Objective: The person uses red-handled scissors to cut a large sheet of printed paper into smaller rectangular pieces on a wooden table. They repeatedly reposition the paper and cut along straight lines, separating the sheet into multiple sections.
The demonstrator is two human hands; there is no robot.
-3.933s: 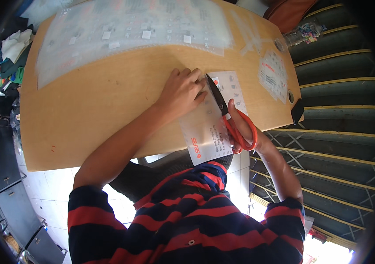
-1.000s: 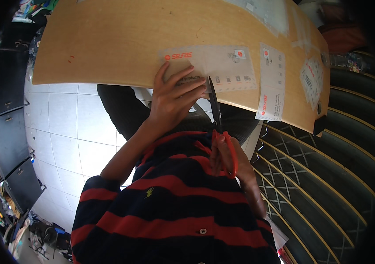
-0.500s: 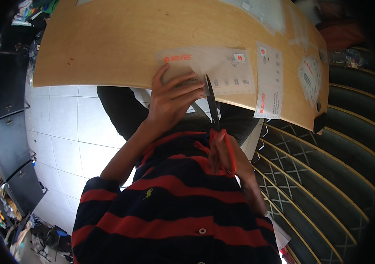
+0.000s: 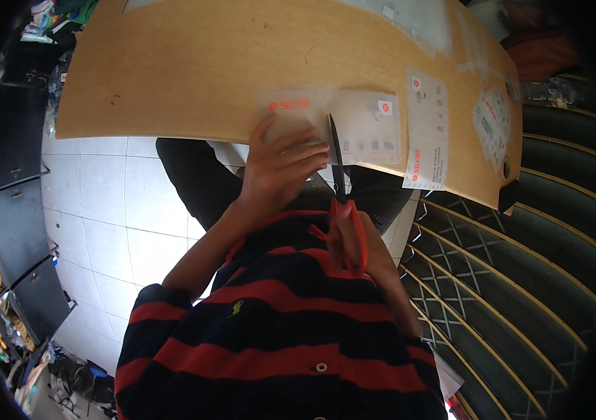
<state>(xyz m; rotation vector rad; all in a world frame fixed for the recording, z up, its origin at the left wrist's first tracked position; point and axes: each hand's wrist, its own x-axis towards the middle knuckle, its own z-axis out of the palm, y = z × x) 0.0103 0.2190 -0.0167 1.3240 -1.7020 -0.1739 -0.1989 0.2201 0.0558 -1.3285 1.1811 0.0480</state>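
A thin greyish plastic sheet (image 4: 361, 129) with red and dark printing lies at the table's near edge. Bent over its left part is my left hand (image 4: 280, 168), its fingers spread on top and the near edge seemingly gripped, with the thumb hidden. My right hand (image 4: 345, 241) is closed around the red handles of a pair of scissors (image 4: 338, 157). Their dark blades point away from me, close beside my left fingertips, and reach up to the sheet. The sheet bulges slightly around the blades. I cannot tell how far any cut runs.
Another printed sheet (image 4: 425, 129) lies to the right on the wooden table (image 4: 172, 70), overhanging its edge. Beyond it are a printed packet (image 4: 492, 122) and clear plastic (image 4: 410, 24). Dark cabinets (image 4: 14, 203) stand at left, and yellow-edged shelves (image 4: 508, 259) at right.
The sheet under my left hand has shifted slightly toward me, and that hand has come nearer with it. The scissors have moved slightly up along the sheet, their handles turning a little.
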